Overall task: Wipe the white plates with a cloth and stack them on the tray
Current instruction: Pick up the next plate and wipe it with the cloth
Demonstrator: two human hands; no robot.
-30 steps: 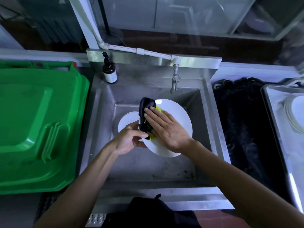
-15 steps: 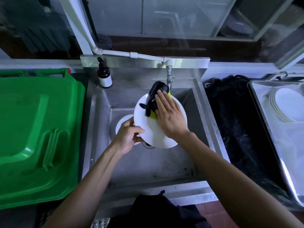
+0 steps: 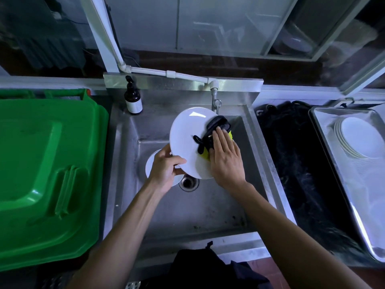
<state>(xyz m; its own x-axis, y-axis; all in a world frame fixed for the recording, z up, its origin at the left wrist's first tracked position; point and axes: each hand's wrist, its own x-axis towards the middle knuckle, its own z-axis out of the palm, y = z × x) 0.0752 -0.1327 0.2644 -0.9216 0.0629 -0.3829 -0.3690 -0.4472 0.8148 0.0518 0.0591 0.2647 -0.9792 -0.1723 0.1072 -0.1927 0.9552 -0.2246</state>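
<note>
Over the steel sink (image 3: 129, 163), a person holds a white plate (image 3: 187, 138) tilted up on edge above the basin. Their left hand (image 3: 164, 170) grips the plate's lower left rim, thumb on the face and fingers curled behind it. Their right hand (image 3: 226, 161) lies flat with straight fingers held together, pressing a black and yellow cloth (image 3: 212, 134) against the plate's right side. Beneath the left hand, another white plate (image 3: 151, 165) rests on the sink floor beside the drain (image 3: 188, 182). Off to the right, well apart from the sink, a stack of plates (image 3: 360, 138) sits on a metal tray (image 3: 325, 130). At the left stands a green bin lid (image 3: 41, 174), and a brown pump bottle (image 3: 133, 97) sits on the sink's back corner
</note>
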